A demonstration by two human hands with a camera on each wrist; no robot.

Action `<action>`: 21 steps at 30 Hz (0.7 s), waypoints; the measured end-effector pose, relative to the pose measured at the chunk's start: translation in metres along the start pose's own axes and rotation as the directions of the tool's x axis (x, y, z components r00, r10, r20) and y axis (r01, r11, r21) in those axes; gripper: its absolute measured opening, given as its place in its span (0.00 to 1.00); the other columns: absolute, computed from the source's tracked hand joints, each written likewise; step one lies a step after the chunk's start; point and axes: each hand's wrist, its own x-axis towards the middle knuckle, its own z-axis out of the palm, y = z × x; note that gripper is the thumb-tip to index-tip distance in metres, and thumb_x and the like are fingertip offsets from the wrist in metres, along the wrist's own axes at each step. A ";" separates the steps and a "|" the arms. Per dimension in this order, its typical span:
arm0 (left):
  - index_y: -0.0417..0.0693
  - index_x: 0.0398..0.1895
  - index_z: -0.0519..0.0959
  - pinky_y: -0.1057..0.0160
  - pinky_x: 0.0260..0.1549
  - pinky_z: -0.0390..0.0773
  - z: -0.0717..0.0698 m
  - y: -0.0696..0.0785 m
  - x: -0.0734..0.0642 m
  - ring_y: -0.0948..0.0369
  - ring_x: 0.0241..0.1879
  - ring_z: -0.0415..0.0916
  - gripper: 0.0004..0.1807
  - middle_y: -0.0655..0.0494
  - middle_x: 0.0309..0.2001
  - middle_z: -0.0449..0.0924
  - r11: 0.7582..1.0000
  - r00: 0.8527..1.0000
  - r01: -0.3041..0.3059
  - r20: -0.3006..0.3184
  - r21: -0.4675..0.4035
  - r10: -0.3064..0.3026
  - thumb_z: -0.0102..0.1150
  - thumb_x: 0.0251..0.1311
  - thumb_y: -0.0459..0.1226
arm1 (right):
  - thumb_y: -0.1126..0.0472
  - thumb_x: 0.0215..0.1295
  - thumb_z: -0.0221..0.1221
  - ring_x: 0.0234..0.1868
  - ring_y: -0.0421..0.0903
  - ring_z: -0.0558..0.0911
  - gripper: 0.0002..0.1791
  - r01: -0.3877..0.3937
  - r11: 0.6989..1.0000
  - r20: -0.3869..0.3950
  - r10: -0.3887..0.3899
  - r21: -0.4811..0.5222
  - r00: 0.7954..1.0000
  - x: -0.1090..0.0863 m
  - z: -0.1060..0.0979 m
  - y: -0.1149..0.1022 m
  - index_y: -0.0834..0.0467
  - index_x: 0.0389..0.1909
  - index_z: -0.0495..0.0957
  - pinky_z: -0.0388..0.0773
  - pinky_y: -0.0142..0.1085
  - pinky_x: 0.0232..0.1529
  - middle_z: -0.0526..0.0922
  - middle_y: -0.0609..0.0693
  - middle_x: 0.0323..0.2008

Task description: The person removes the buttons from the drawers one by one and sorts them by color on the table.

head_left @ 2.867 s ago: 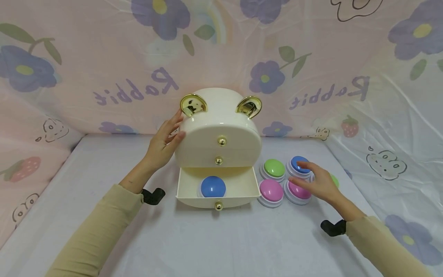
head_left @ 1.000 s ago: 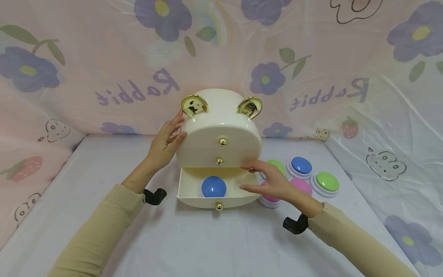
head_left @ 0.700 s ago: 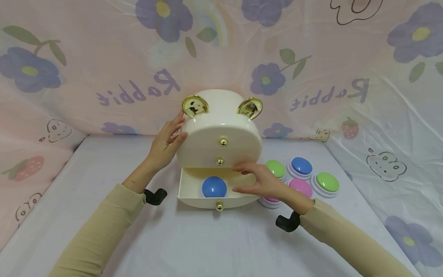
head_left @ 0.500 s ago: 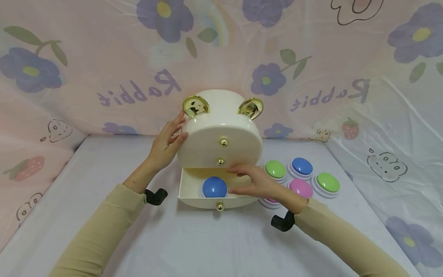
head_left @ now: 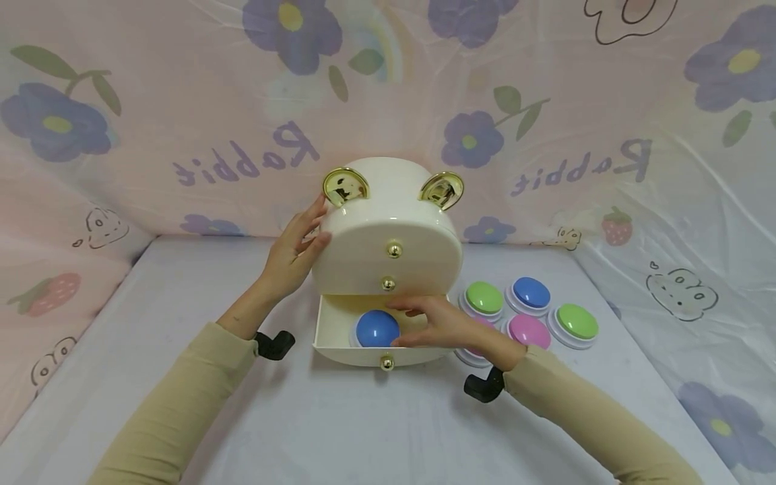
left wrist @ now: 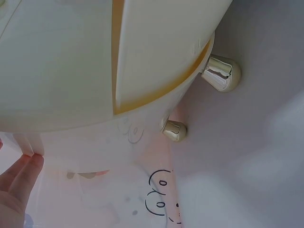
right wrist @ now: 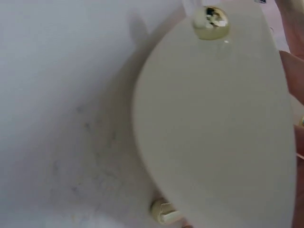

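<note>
In the head view a white bear-eared drawer box point(head_left: 388, 259) stands on the table, its bottom drawer point(head_left: 339, 310) pulled out. A blue dome-topped push button point(head_left: 377, 328) with a pale base sits inside that drawer. My left hand point(head_left: 292, 259) rests against the box's left side, fingers extended. Over the drawer's right part is my right hand point(head_left: 442, 323); its thumb is at the blue dome's right edge and its fingers reach above and behind it. Contact there cannot be made out. The right wrist view mostly shows the drawer front point(right wrist: 213, 123), with fingers partly visible at the right.
Right of the box are more push buttons: two green ones point(head_left: 484, 297) point(head_left: 577, 321), a blue one point(head_left: 531, 292), and two pink ones point(head_left: 529, 331), one partly behind my right hand. A gold knob point(head_left: 386, 362) sticks out from the drawer front. Patterned cloth point(head_left: 388, 101) hangs behind.
My right hand has moved left from above the loose buttons into the open drawer, up to the blue push button. My left hand keeps its place on the box.
</note>
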 end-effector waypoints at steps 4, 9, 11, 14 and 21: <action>0.43 0.71 0.53 0.44 0.58 0.70 -0.003 0.019 -0.003 0.40 0.63 0.62 0.30 0.37 0.64 0.61 1.000 1.000 0.007 0.004 -0.004 -0.007 0.46 0.67 0.32 | 0.48 0.48 0.69 0.56 0.46 0.74 0.35 -0.005 1.000 0.042 0.005 0.002 0.999 0.004 0.001 0.001 0.54 0.59 0.72 0.77 0.40 0.55 0.75 0.47 0.57; 0.42 0.70 0.54 0.43 0.56 0.71 -0.001 0.011 -0.001 0.40 0.63 0.63 0.30 0.38 0.63 0.62 1.000 1.000 -0.004 -0.005 0.010 0.004 0.47 0.66 0.33 | 0.51 0.48 0.70 0.58 0.47 0.75 0.36 0.006 1.000 0.081 -0.007 0.012 0.997 0.010 0.003 0.002 0.55 0.60 0.71 0.75 0.40 0.58 0.74 0.47 0.58; 0.45 0.70 0.54 0.43 0.56 0.71 0.001 0.000 0.001 0.41 0.63 0.63 0.30 0.40 0.64 0.62 1.000 1.000 -0.009 -0.007 0.012 0.009 0.48 0.66 0.34 | 0.53 0.49 0.70 0.58 0.47 0.76 0.36 0.016 1.000 0.096 -0.018 0.021 0.995 0.011 0.004 0.002 0.56 0.60 0.70 0.74 0.40 0.59 0.74 0.48 0.59; 0.54 0.71 0.54 0.44 0.56 0.72 0.003 -0.016 0.004 0.45 0.64 0.63 0.31 0.45 0.65 0.62 1.000 1.000 -0.004 -0.006 0.009 0.004 0.49 0.66 0.36 | 0.55 0.49 0.69 0.58 0.45 0.75 0.35 0.015 0.999 0.128 -0.021 0.047 0.992 0.014 0.006 0.003 0.57 0.60 0.70 0.73 0.38 0.59 0.74 0.48 0.59; 0.62 0.71 0.53 0.45 0.56 0.72 0.002 -0.020 0.004 0.47 0.65 0.63 0.31 0.49 0.65 0.62 1.000 1.000 -0.007 -0.004 0.004 0.007 0.49 0.66 0.42 | 0.58 0.53 0.67 0.58 0.47 0.75 0.33 0.037 0.994 0.169 -0.055 0.106 0.984 0.017 0.007 0.005 0.58 0.61 0.70 0.73 0.40 0.60 0.73 0.51 0.59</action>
